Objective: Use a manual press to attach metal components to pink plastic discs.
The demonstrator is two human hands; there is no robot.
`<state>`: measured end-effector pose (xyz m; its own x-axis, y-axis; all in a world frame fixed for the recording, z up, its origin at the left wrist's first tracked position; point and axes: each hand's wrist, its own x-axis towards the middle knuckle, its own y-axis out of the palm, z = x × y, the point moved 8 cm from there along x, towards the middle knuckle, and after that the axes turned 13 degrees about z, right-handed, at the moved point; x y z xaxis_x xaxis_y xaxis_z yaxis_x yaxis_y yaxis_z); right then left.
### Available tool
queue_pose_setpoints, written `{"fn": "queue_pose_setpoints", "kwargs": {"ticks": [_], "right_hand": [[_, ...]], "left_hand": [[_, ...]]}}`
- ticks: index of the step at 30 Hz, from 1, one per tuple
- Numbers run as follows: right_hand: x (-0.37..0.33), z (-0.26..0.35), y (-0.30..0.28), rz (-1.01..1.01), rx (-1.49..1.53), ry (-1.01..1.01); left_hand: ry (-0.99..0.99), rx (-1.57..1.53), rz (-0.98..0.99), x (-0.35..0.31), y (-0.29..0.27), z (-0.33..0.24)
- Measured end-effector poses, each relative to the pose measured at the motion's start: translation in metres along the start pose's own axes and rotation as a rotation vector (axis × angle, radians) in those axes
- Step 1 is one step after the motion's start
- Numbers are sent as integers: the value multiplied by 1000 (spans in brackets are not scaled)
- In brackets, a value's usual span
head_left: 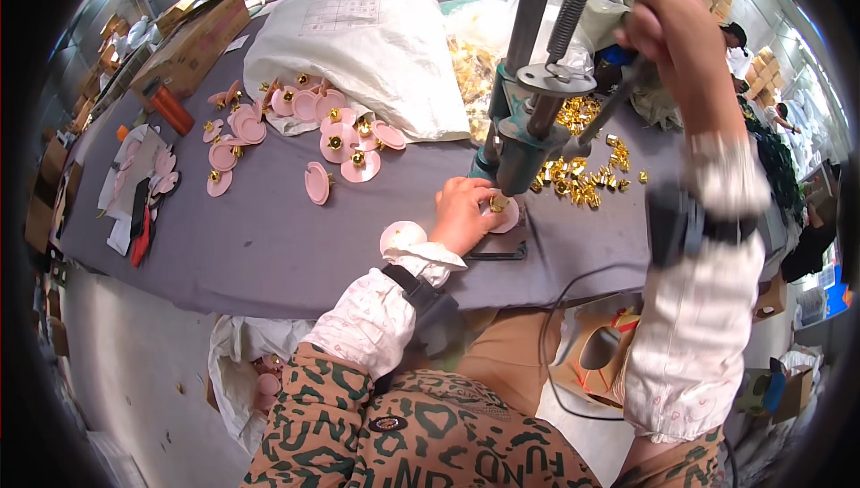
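Observation:
Under the ram of a green hand press (524,143), my left hand (463,215) pinches a pink disc (507,218) with a gold fitting on top. Another pink disc (403,236) lies flat by my left wrist. My right hand (667,27) is raised at the upper right, its fingers curled at the upper end of the press lever (605,116); motion blurs it and part of the grip is hidden. Gold metal fittings (573,179) lie in a heap right of the press. Pink discs with gold knobs (336,142) are scattered to the left.
A large white sack (358,49) lies behind the discs, beside a clear bag (475,58) of gold pieces. An orange-red cylinder (167,107), a cardboard box (193,45) and a red-and-black tool (141,228) are at the left. A cable (548,336) hangs over the table's front edge.

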<state>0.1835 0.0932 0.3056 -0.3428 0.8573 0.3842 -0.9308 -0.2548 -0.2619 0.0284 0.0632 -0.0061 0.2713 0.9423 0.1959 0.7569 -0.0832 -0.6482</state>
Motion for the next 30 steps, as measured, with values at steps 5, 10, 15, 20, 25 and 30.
{"fn": "queue_pose_setpoints", "kwargs": {"ticks": [5, 10, 15, 20, 25, 30], "right_hand": [[-171, -25, 43, 71, -176, -484], [-227, -71, 87, 276, -736, -392], [-164, -23, 41, 128, -416, -36], [-17, 7, 5, 166, -171, 39], [44, -26, -10, 193, -57, 194], [47, -28, -9, 202, -85, 176]], "left_hand": [[33, 33, -131, -13, -16, 9], [142, -41, -18, -5, 0, -8], [98, -18, -65, -9, -10, -1], [15, -107, -117, -10, -5, -6], [37, -216, -178, -21, -11, -2], [-89, -467, -34, -41, -85, 28]]}}
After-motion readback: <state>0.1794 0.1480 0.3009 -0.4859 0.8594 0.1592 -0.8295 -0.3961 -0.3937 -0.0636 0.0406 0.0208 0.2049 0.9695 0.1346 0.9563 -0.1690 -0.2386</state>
